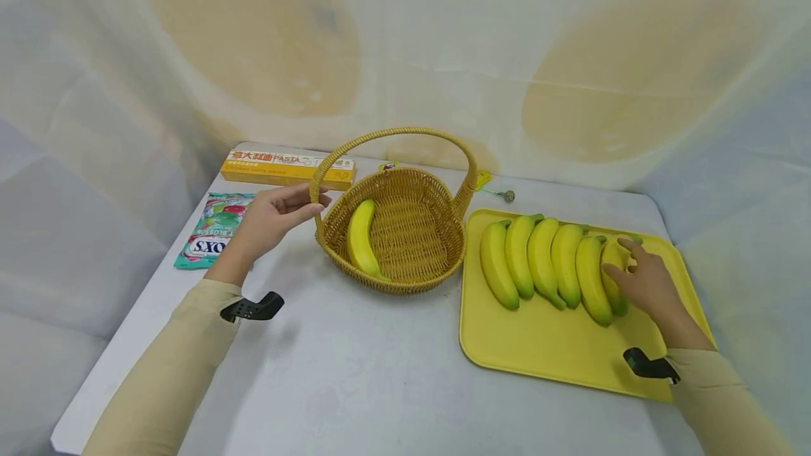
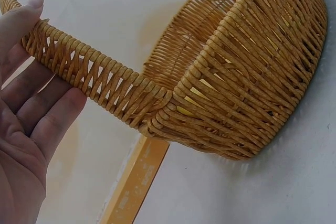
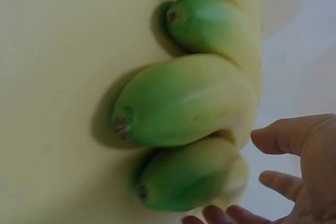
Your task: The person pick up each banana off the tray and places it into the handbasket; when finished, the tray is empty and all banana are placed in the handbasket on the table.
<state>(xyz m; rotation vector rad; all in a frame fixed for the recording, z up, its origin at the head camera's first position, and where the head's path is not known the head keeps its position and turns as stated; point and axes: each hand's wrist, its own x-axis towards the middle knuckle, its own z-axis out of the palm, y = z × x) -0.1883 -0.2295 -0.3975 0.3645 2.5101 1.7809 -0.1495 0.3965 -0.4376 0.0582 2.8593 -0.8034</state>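
Note:
My left hand [image 1: 271, 220] holds the left side of the handle of a brown wicker basket [image 1: 453, 259], thumb on one face and fingers on the other in the left wrist view. A single banana [image 1: 361, 238] lies inside the basket, at its left. On the yellow tray [image 1: 526, 343] several bananas [image 1: 531, 259] lie side by side in a row. At the row's right end my right hand [image 1: 649, 283] hovers over the last banana [image 3: 191, 177], its fingers spread. In the right wrist view the thumb stands apart from the fruit; whether the lower fingers touch it I cannot tell.
Behind my left hand lies a yellow and white pasta box [image 1: 288, 169]. A green snack bag [image 1: 215, 231] is at the table's left. Behind the basket's right side is a small lollipop-like item [image 1: 500, 194]. Pale fabric [image 1: 443, 55] hangs around the white table [image 1: 355, 371].

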